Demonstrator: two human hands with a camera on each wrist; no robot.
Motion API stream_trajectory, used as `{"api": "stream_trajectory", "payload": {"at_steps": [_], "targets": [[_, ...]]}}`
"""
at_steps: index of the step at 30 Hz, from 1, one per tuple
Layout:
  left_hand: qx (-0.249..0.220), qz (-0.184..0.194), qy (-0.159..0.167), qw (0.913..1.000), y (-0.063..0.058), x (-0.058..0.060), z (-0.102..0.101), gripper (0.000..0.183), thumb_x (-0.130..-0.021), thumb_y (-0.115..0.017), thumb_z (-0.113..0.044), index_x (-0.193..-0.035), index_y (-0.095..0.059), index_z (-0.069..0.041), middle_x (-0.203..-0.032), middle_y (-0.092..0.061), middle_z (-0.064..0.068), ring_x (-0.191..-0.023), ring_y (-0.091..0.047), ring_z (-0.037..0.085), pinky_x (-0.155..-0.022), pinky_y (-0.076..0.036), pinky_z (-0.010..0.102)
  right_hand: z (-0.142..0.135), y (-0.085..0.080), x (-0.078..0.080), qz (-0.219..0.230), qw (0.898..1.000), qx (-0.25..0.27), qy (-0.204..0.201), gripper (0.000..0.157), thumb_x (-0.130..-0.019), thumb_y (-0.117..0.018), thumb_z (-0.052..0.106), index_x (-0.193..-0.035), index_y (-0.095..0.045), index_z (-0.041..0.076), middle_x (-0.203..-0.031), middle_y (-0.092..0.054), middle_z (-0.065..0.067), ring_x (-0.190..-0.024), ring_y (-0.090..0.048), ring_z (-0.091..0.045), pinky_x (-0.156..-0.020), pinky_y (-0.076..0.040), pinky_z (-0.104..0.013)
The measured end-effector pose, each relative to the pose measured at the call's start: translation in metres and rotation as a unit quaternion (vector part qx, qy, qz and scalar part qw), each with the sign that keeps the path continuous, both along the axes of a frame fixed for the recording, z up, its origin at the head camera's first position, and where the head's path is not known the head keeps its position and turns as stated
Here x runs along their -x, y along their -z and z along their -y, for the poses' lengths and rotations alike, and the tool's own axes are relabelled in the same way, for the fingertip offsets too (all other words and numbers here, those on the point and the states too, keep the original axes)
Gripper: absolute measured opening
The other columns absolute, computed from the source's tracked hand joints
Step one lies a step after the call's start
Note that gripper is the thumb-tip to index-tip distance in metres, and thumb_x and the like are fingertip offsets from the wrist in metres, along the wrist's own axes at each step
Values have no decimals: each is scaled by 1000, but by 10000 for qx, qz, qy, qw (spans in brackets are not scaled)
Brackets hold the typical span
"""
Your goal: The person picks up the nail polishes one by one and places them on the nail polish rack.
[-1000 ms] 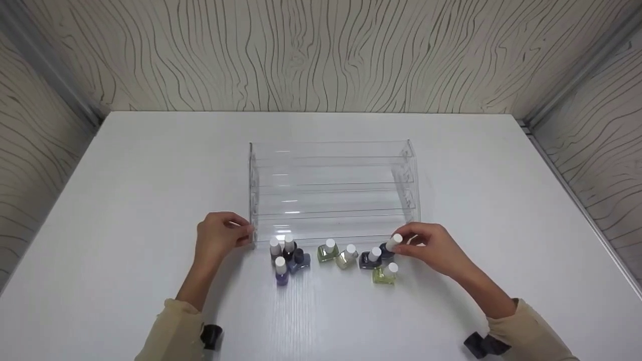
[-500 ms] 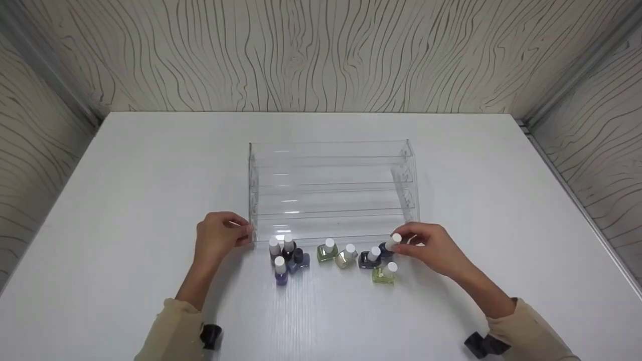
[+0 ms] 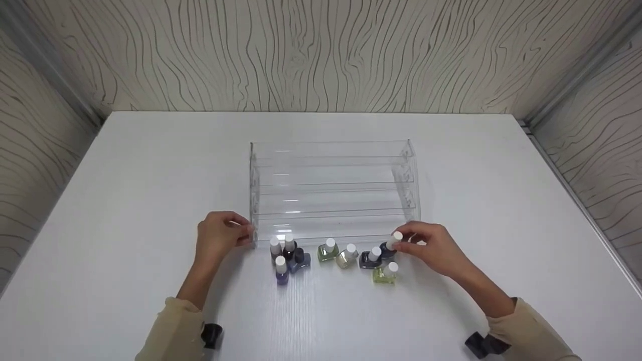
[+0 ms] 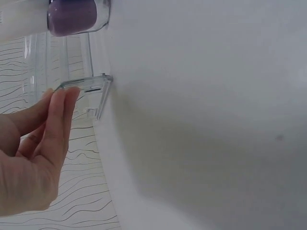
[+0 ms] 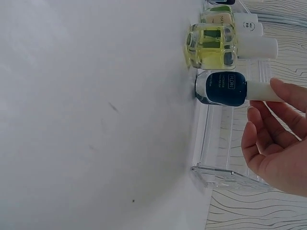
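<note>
A clear acrylic tiered rack (image 3: 331,216) stands mid-table. My left hand (image 3: 219,235) is at its front left corner; in the left wrist view, thumb and fingers pinch the clear side panel (image 4: 88,84). With thumb and fingertips, my right hand (image 3: 430,246) pinches the white cap of a dark blue nail polish bottle (image 5: 225,88). That bottle is upright in front of the rack's right end. Beside it are a dark nail polish bottle (image 3: 370,259) and a yellow-green one (image 3: 384,275).
Left of these sit a green bottle (image 3: 327,252) and a pale one (image 3: 346,258). Several more cluster near the rack's left front, among them a purple bottle (image 3: 282,277) and a grey-blue one (image 3: 301,262). A wood-grain patterned wall (image 3: 311,55) rises behind the white table (image 3: 150,175).
</note>
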State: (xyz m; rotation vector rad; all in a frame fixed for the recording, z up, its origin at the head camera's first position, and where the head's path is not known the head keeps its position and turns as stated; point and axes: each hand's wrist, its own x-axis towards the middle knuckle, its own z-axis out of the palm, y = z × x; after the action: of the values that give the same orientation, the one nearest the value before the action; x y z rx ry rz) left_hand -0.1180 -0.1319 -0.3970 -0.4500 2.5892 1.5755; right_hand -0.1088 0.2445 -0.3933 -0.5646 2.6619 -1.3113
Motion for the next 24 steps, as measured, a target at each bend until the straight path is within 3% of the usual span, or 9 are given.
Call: {"api": "stream_trajectory", "payload": {"at_steps": [5,7,8,12,14,15,21,22,24], "targets": [[-15,-13,-41,10000,2,0,0,5,-77,-68,1,-81,-67,4,-70,-63,11,-58,-62,14,-55,-53,23,-1,-2,1,-46,10000,13,55,15,-80,-69,13,-93,-68,6,-85,-64,0,-76,-55,-10,-68,-48,-26],[-14,-78,-52,10000,12,3,2,5,-76,-68,1,-81,-67,4,-70,-63,12,-58,-63,16,-53,-53,24,-1,-4,1,-33,10000,40,76,14,-80,-69,13,-93,-69,7,-86,-64,-1,-76,-55,-10,-68,-48,-25],[-1,-100,-72,9999,20,5,4,5,-76,-69,0,-80,-67,2,-70,-63,12,-57,-63,17,-50,-51,23,-1,-5,1,-24,9999,73,84,14,-80,-69,13,-93,-69,7,-86,-64,-1,-76,-55,-10,-68,-48,-25],[142,-348,-2,9993,72,22,17,6,-76,-72,-7,-80,-68,-5,-69,-64,8,-56,-63,16,-47,-50,22,-2,-9,2,-56,9998,206,64,14,-80,-69,11,-94,-68,7,-87,-64,-4,-75,-55,-10,-67,-48,-25],[232,-446,3,9987,89,28,21,6,-76,-73,-11,-79,-68,-8,-68,-64,5,-55,-63,13,-47,-50,20,-2,-11,3,-33,9997,217,59,15,-81,-68,10,-95,-68,6,-87,-64,-4,-76,-55,-10,-68,-48,-25],[219,-466,3,9987,89,28,21,6,-76,-73,-11,-78,-68,-9,-68,-63,5,-55,-63,13,-47,-49,19,-2,-12,4,-24,9998,202,65,16,-81,-68,11,-95,-68,5,-87,-64,-3,-76,-55,-10,-68,-48,-25],[-21,-146,-31,9999,15,3,3,5,-78,-68,0,-81,-67,3,-69,-64,11,-57,-63,16,-50,-52,24,-4,-25,10,-46,9995,171,250,18,-80,-69,10,-96,-68,4,-87,-64,-2,-76,-55,-11,-68,-47,-24],[-34,-121,-10,9999,8,0,1,5,-78,-67,1,-82,-67,4,-69,-64,11,-57,-63,16,-54,-53,26,-4,-27,11,-70,9995,158,278,17,-80,-69,10,-96,-68,4,-87,-64,-2,-76,-55,-11,-67,-47,-24],[-56,-127,-12,9999,4,-1,0,5,-78,-67,1,-81,-67,4,-68,-63,9,-56,-62,14,-53,-53,25,-4,-31,14,-111,9994,124,310,17,-80,-69,10,-96,-68,4,-88,-64,-2,-76,-55,-11,-65,-47,-23]]}}
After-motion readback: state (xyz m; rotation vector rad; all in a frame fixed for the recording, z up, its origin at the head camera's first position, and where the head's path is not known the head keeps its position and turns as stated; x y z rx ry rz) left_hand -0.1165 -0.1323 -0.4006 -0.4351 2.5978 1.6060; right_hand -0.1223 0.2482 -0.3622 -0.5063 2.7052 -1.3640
